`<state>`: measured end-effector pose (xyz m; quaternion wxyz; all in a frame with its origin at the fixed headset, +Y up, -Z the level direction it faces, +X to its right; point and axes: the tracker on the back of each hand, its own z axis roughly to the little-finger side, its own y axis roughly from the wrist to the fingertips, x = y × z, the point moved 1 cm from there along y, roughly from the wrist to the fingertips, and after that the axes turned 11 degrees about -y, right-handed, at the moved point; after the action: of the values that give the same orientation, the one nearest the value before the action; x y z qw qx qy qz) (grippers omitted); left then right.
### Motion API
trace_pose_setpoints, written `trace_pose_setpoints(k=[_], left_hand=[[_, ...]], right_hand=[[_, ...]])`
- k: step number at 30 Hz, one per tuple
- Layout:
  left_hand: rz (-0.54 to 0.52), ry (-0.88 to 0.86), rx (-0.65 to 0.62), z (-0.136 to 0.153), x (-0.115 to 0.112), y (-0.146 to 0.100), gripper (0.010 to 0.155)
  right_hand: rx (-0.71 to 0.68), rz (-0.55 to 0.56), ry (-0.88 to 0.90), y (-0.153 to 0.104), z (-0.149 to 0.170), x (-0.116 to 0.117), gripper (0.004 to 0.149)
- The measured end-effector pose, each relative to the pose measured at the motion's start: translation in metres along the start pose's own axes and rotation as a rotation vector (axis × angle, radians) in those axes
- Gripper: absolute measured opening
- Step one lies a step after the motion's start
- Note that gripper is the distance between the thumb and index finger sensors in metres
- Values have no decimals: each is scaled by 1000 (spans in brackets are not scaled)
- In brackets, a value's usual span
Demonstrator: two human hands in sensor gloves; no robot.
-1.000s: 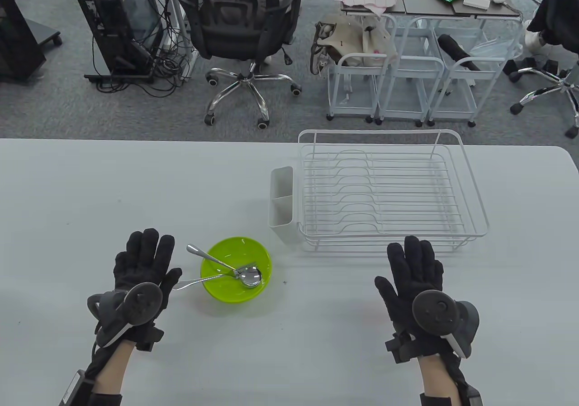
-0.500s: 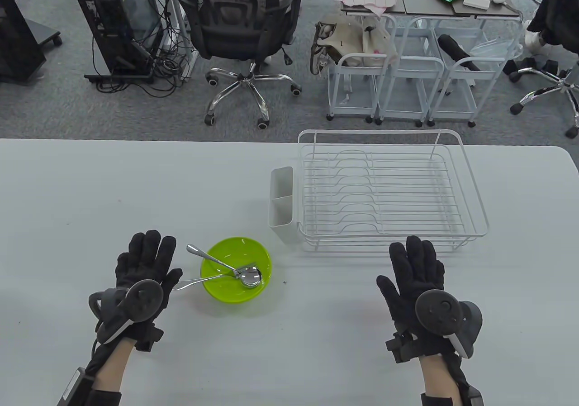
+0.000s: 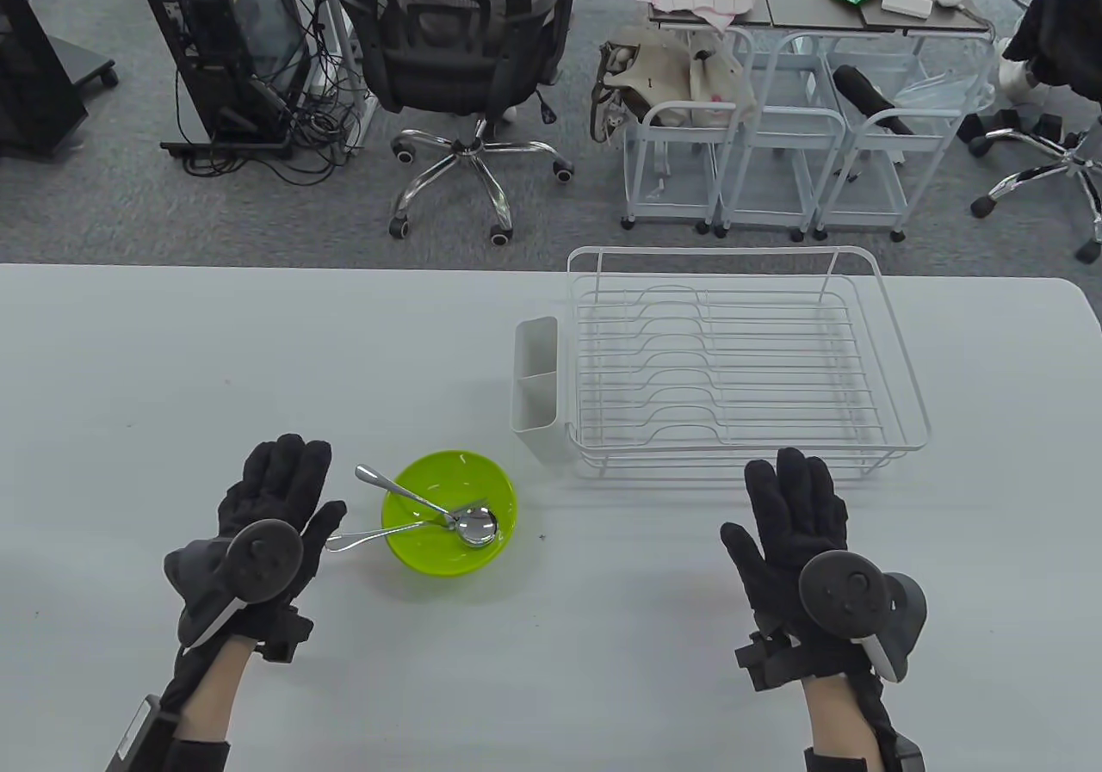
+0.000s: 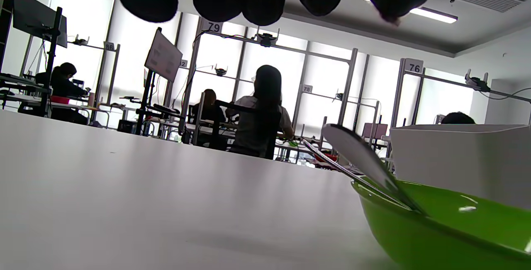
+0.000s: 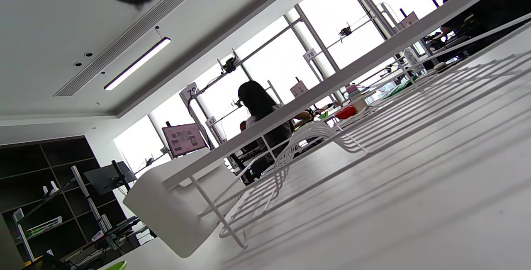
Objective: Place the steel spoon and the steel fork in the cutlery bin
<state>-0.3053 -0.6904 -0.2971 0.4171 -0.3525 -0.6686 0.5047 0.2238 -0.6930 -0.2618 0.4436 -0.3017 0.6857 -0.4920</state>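
Cutlery bin (image 3: 535,383) beside rack (image 3: 740,359) edge

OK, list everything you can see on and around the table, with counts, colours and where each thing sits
Bowl: one, lime green, near the table's front, left of centre.
Spoon: one, steel, head in the bowl.
Fork: one, steel, lying in the bowl, handle over its left rim.
Cutlery bin: one, white, two compartments, on the rack's left end.
Dish rack: one, white wire, table's right half.
Table: one, pale grey.
Office chair: one, black, on the floor beyond the table.
Left hand: black glove, flat, beside the fork handle.
Right hand: black glove, flat, before the rack.
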Motion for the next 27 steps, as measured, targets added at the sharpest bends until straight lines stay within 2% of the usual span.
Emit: trace_pose_setpoints(k=[7,13,16,18,21,27], left_hand=[[61,29,38,-4,20,34,67],[129,-3,47,-9,24,63,62],[210,4,69,-10,14,78,58],[330,38,118,-7,0,90,57],[457,67,172,1,-19,101,57],[535,26,220,9,-43,108,59]], right_hand=[[0,-1,10,1,0,-1,71],[-6,-5,10,1,0,-1,71],[-10,-6,7,1,-1,-1,71],[-12,-5,8,0,-1,-1,71],[-13,-1,10,0,-1,-1,71],[-11,5,15,0,0,-3,71]])
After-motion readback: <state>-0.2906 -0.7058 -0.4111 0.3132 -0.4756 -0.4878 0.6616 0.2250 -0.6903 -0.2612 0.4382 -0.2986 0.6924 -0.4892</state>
